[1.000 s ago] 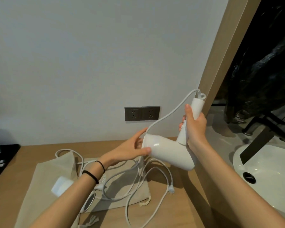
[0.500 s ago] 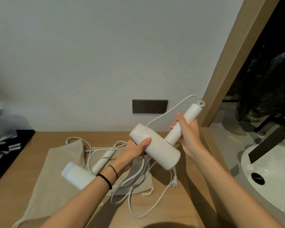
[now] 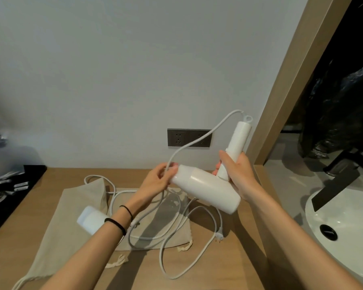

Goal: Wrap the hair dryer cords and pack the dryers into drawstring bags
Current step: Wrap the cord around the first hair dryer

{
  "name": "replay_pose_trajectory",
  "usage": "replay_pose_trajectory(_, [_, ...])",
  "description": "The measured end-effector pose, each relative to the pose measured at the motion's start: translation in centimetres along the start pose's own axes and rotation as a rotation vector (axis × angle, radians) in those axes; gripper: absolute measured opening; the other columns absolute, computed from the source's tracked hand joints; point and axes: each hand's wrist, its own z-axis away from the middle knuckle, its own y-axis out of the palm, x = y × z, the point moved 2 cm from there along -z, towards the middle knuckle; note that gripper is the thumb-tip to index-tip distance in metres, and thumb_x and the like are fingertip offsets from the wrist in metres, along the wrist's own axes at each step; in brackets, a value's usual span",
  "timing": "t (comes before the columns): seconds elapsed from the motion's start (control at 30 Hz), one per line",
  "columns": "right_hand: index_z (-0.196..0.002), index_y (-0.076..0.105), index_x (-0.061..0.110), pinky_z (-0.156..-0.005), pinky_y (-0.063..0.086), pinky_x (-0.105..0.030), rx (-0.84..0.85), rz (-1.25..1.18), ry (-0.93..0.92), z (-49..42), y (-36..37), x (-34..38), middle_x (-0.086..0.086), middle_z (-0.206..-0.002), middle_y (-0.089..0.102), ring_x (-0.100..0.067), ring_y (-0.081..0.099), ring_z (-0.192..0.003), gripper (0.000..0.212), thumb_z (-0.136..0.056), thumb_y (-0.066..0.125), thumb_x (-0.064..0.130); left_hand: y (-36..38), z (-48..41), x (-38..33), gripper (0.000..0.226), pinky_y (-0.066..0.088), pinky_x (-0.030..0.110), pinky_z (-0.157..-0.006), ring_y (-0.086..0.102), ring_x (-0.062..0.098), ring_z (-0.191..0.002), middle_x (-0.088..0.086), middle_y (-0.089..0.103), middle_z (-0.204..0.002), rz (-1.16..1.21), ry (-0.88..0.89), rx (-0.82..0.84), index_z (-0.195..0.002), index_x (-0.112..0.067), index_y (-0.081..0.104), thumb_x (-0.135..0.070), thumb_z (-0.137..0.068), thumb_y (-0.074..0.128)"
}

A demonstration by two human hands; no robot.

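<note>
— What's different from a moment ago?

— The left hand. It was cupped over the front of the barrel; now its fingers are curled on the cord, pinching it right at the nose of the hair dryer. The handle has also swung up steeper, toward the wall.

— And the other hand?

— The right hand is wrapped round the handle low down, near the joint with the barrel, holding the dryer up in the air over the counter. The cord leaves the top of the handle, arcs down to the left hand, and the rest trails in loose loops below, with the plug lying flat on the wood.

— So the wrapping is starting?

— I'd say so: one hand steadies, the other has the cord to lead round. No turn is on the body yet, as far as I can see.

— The rest of the job?

— Untouched. The second dryer lies on the drawstring bags, its cord loose too, and nothing is packed
</note>
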Motion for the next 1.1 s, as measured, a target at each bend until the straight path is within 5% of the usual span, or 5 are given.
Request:
replay_pose_trajectory(0.23, [-0.112,0.040,0.016,-0.055,0.051,-0.021,0.231,0.411,-0.175,-0.8,-0.8,1.6,-0.008,-0.082,0.053,-0.012,0.055,-0.060,0.026,-0.093,0.057,0.025,-2.2,-1.9,-2.1,0.019,0.052,0.020,-0.070,0.060,0.014,-0.076,0.000,0.065,-0.087,-0.095,0.137,-0.021,-0.113,-0.023,0.058,-0.026,-0.095,0.052])
replay_pose_trajectory(0.4, [-0.124,0.037,0.020,-0.060,0.051,-0.031,0.453,0.576,-0.132,-0.9,-0.4,1.9,-0.007,-0.083,0.055,-0.014,0.057,-0.063,0.038,-0.093,0.058,0.025,-1.6,-2.2,-4.8,0.065,0.053,0.030,-0.085,0.064,0.016,-0.094,-0.006,0.054,-0.115,-0.233,0.267,0.010,-0.141,-0.036,0.028,-0.038,-0.085,0.063])
replay_pose_trajectory(0.57, [-0.121,0.042,0.016,-0.076,0.055,-0.045,0.572,0.959,-0.201,-0.9,1.1,2.1,-0.005,-0.093,0.064,-0.025,0.066,-0.079,0.040,-0.091,0.059,0.037,-0.6,-1.7,-6.9,0.077,0.030,0.042,-0.109,0.028,0.025,-0.136,0.003,0.024,-0.150,-0.984,0.854,-0.043,-0.145,-0.038,0.025,-0.055,-0.080,0.063])
replay_pose_trajectory(0.83, [-0.111,0.051,0.013,-0.081,0.055,-0.044,0.647,1.084,-0.174,-0.2,3.3,2.3,-0.009,-0.096,0.065,-0.025,0.066,-0.084,0.033,-0.089,0.061,0.036,0.4,-2.9,-6.8,0.042,0.052,0.035,-0.076,0.059,0.018,-0.067,0.000,0.060,-0.075,-1.600,1.124,-0.038,-0.086,-0.018,0.060,-0.044,-0.062,0.083])
replay_pose_trajectory(1.1, [-0.114,0.055,0.030,-0.087,0.044,-0.029,0.282,1.253,-0.418,-1.7,1.2,0.9,0.010,-0.119,0.053,-0.010,0.046,-0.106,0.050,-0.076,0.065,0.060,-2.2,-3.9,-5.7,0.046,0.023,0.019,-0.041,0.051,0.015,-0.044,-0.002,0.054,-0.056,-1.551,0.876,-0.096,-0.066,-0.019,0.058,-0.046,-0.045,0.090])
